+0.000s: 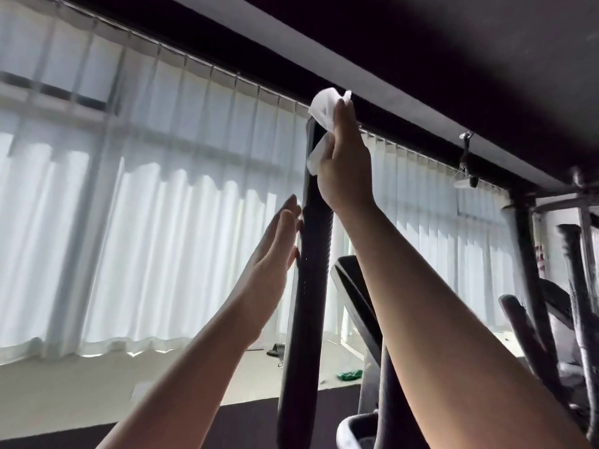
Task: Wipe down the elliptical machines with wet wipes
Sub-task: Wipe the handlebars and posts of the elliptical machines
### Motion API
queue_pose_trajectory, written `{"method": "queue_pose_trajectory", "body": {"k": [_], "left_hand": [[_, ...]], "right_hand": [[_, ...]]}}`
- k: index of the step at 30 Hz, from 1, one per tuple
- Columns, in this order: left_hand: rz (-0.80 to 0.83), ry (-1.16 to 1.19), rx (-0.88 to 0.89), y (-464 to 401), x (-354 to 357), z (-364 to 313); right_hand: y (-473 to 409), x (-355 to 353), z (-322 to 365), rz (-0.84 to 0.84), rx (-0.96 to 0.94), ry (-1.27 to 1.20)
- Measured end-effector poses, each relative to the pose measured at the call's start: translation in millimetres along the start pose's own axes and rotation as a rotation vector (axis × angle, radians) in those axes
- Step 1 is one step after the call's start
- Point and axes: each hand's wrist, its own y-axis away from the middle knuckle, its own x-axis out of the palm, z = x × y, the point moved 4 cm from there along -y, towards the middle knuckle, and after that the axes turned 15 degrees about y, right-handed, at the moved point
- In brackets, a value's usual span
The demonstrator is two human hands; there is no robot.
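- The right hand is raised high, its fingers curled round a crumpled white wet wipe and pressing it against the top end of a tall, black, tube-shaped elliptical handlebar.
- The wipe caps the tip of the bar; one fold bulges above the fingers, another hangs out below the palm on the bar's left side.
- The left hand is lower down on the same bar, fingers straight and together, flat against the bar's left side just where the textured grip begins. It holds nothing.
- The two hands are one above the other along the bar, apart, with a bare stretch of bar between them.
- Just right of the bar, behind the right forearm, a dark slanted console panel with a pale edge shows.
- Far right stand more black padded handles and frames of gym machines.
- Behind everything, long white pleated curtains cover a bright window under a metal curtain rail and a dark ceiling.
- On the pale floor below the curtains lies a small green crumpled thing, near a dark mat edge.
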Motion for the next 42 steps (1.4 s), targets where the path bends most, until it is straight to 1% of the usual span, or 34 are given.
{"method": "queue_pose_trajectory", "body": {"k": [2, 4, 6, 8, 11, 13, 14, 16, 18, 20, 21, 22, 23, 24, 26, 28, 31, 35, 38, 39, 42], "left_hand": [[0.049, 0.008, -0.024, 2, 3, 1], [0.047, 0.065, -0.040, 3, 3, -3], [0.052, 0.103, -0.041, 9, 3, -9], [0.064, 0.116, -0.046, 21, 2, -9], [0.057, 0.039, -0.013, 45, 1, 2], [0.000, -0.101, 0.043, 60, 2, 15], [-0.038, -0.220, 0.086, 68, 2, 20], [-0.068, -0.508, 0.225, 80, 6, 31], [-0.049, -0.732, 0.335, 87, 10, 50], [0.007, -0.899, 0.410, 92, 17, 72], [0.035, -0.970, 0.429, 93, 20, 82], [0.050, -1.028, 0.443, 93, 22, 91], [0.047, -1.071, 0.459, 92, 24, 96], [0.026, -1.094, 0.476, 91, 24, 100], [-0.025, -1.095, 0.497, 90, 24, 101], [-0.040, -1.093, 0.515, 90, 25, 102], [-0.036, -1.085, 0.555, 91, 23, 101], [-0.030, -1.109, 0.532, 90, 23, 103], [-0.032, -1.153, 0.500, 91, 24, 104], [-0.028, -1.169, 0.489, 92, 25, 104], [-0.030, -1.180, 0.477, 95, 24, 106]], "right_hand": [[19, -8, 7, -0.009, -0.084, 0.031], [45, -11, 11, 0.041, -0.155, 0.046], [77, -11, 10, 0.112, -0.150, 0.056], [114, -14, 9, 0.146, -0.156, 0.111], [167, -27, 3, 0.247, -0.247, 0.112], [196, -38, -8, 0.354, -0.242, 0.097], [208, -45, -18, 0.378, -0.210, 0.096], [223, -64, -41, 0.360, -0.108, 0.128], [220, -87, -64, 0.273, -0.045, 0.238], [200, -106, -88, 0.185, -0.088, 0.400], [187, -112, -98, 0.186, -0.119, 0.494], [174, -113, -109, 0.228, -0.128, 0.582], [165, -111, -117, 0.307, -0.114, 0.643], [161, -105, -126, 0.403, -0.085, 0.677], [170, -87, -136, 0.565, -0.103, 0.681], [194, -72, -138, 0.637, -0.172, 0.629], [237, -67, -122, 0.648, -0.323, 0.558], [273, -77, -106, 0.681, -0.491, 0.587], [257, -76, -110, 0.764, -0.622, 0.651], [245, -74, -114, 0.765, -0.646, 0.682], [194, -70, -126, 0.669, -0.581, 0.752]]}}
